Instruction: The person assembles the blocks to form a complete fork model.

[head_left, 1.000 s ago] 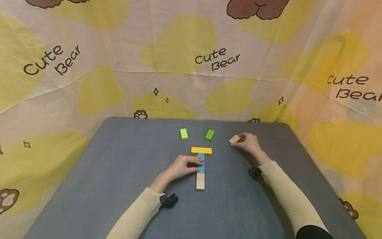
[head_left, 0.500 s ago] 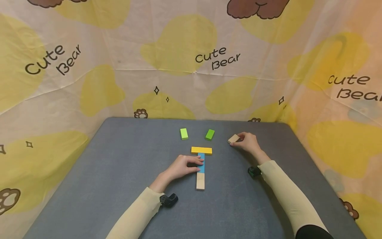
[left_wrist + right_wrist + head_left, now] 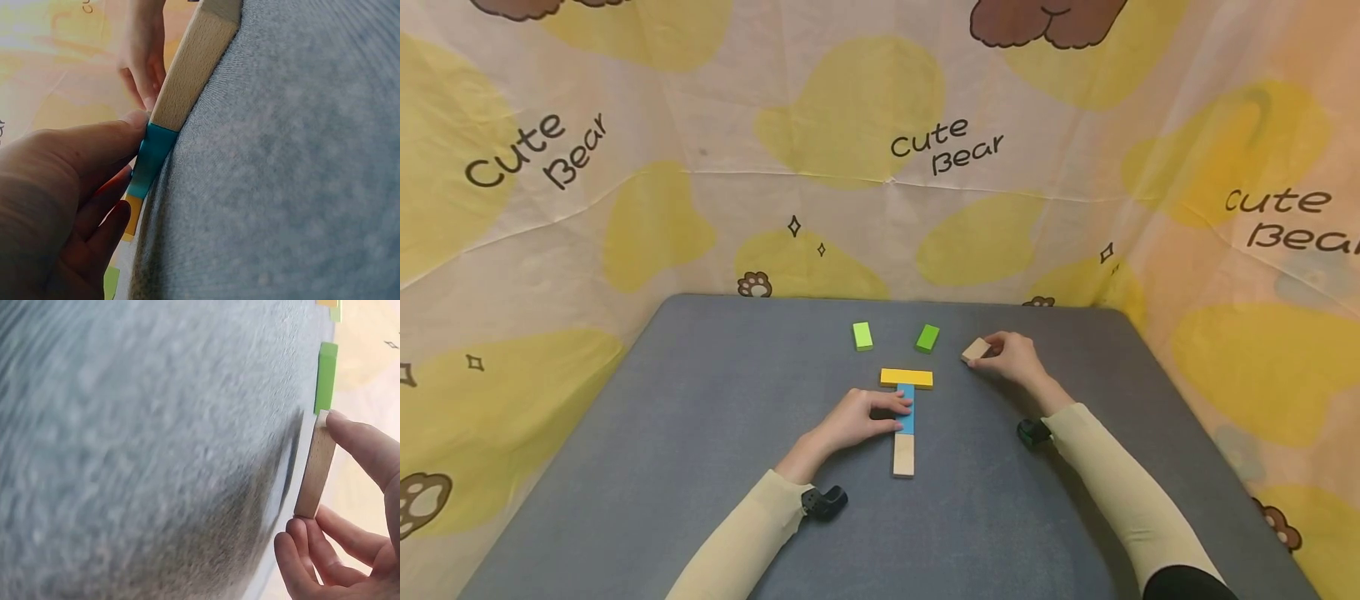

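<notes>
My right hand (image 3: 1017,360) pinches a plain wooden block (image 3: 976,350) between thumb and fingers, right of the dark green block (image 3: 927,338). In the right wrist view the wooden block (image 3: 315,465) spans from the thumb to the fingers of that hand (image 3: 362,506). My left hand (image 3: 859,417) touches the blue block (image 3: 906,408) with thumb and fingertips from its left side. That blue block lies between a crosswise yellow block (image 3: 907,379) and a second wooden block (image 3: 904,456), end to end. The left wrist view shows the left thumb at the blue block's edge (image 3: 152,156).
A light green block (image 3: 862,337) lies left of the dark green one, both beyond the yellow block. The grey table (image 3: 737,350) ends at a patterned cloth (image 3: 850,108) behind it.
My right hand has moved a little to the left with the wooden block, closer to the dark green block. The left hand and the other blocks have stayed in place.
</notes>
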A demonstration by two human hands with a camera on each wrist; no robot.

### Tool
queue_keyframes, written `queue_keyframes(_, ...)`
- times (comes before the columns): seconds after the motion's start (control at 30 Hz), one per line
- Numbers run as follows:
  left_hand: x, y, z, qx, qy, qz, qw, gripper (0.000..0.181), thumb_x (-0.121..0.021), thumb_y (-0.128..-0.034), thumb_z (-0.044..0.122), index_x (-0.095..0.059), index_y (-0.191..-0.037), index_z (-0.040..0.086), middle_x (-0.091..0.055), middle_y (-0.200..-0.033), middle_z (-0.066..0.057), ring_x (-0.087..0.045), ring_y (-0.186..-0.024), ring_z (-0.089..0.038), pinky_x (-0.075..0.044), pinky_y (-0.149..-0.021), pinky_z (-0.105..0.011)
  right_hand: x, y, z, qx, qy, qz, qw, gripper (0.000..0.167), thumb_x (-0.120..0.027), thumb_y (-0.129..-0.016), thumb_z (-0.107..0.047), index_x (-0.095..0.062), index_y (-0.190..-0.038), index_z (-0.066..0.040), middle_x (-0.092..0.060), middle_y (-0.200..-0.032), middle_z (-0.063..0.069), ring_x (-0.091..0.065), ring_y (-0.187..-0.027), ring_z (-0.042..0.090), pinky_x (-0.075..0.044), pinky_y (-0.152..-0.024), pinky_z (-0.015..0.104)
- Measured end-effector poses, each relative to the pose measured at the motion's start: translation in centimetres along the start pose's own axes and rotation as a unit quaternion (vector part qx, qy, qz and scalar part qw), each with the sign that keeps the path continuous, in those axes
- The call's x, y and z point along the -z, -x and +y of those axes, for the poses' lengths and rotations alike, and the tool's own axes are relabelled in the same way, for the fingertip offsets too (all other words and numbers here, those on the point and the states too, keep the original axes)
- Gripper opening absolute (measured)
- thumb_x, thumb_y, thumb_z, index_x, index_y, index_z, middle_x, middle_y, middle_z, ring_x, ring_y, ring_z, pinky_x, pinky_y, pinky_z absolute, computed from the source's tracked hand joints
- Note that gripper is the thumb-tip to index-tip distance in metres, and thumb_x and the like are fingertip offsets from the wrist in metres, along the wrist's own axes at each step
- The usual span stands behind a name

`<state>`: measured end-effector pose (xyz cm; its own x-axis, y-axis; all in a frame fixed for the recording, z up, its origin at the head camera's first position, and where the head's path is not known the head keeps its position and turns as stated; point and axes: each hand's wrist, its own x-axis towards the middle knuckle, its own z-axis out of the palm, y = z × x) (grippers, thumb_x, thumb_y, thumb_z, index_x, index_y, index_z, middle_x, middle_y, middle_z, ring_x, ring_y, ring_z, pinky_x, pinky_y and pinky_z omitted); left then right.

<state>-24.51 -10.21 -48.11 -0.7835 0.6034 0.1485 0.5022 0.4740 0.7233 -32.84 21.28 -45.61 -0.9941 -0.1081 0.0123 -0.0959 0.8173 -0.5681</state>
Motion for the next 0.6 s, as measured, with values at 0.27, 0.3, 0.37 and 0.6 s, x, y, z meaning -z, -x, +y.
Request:
queue_keyframes(0.27,-0.1,0.0,0.0,0.003,-0.001,-0.002,1.0,0.029,-0.071,-0.0854,0.025,-0.071,-0.114,0.019,-0.066,-0.12,0.011,-0.052,-0.125,-0.006,-0.042,-0.105,-0.034,-0.2,0.0,-0.9,0.017,-0.001,-0.007,0.9998,0.064,-0.08,-0.074,-0.038,-0.06,-0.122,0.001,-0.063,-0.114,0.019,-0.06,-0.102,0.032,-0.051,-0.085,0.046)
queue_keyframes(0.3,-0.1,0.0,0.0,0.006,-0.001,-0.003,1.0,0.029,-0.071,-0.0854,0.026,-0.071,-0.114,0.02,-0.066,-0.12,0.012,-0.051,-0.125,-0.006,-0.042,-0.105,-0.033,-0.2,0.0,-1.0,0.017,-0.002,-0.007,0.9998,0.064,-0.08,-0.074,-0.038,-0.061,-0.122,0.001,-0.064,-0.113,0.019,-0.06,-0.102,0.032,-0.051,-0.085,0.045)
queue_keyframes(0.37,-0.1,0.0,-0.1,0.01,-0.002,-0.005,0.9999,0.029,-0.071,-0.0853,0.026,-0.071,-0.114,0.021,-0.065,-0.12,0.013,-0.051,-0.125,-0.004,-0.041,-0.105,-0.032,-0.3,0.0,-1.2,0.021,-0.002,-0.01,0.9997,0.065,-0.08,-0.074,-0.038,-0.061,-0.122,0.001,-0.064,-0.113,0.019,-0.06,-0.101,0.032,-0.051,-0.084,0.045)
queue_keyframes(0.6,0.0,-0.1,0.1,0.012,0.0,-0.004,0.9999,0.029,-0.072,-0.0849,0.025,-0.071,-0.113,0.022,-0.066,-0.119,0.013,-0.051,-0.125,-0.004,-0.041,-0.105,-0.032,-0.6,-0.2,-1.7,0.018,-0.008,-0.014,0.9997,0.063,-0.08,-0.074,-0.037,-0.061,-0.122,-0.001,-0.064,-0.113,0.017,-0.06,-0.101,0.03,-0.051,-0.086,0.045)
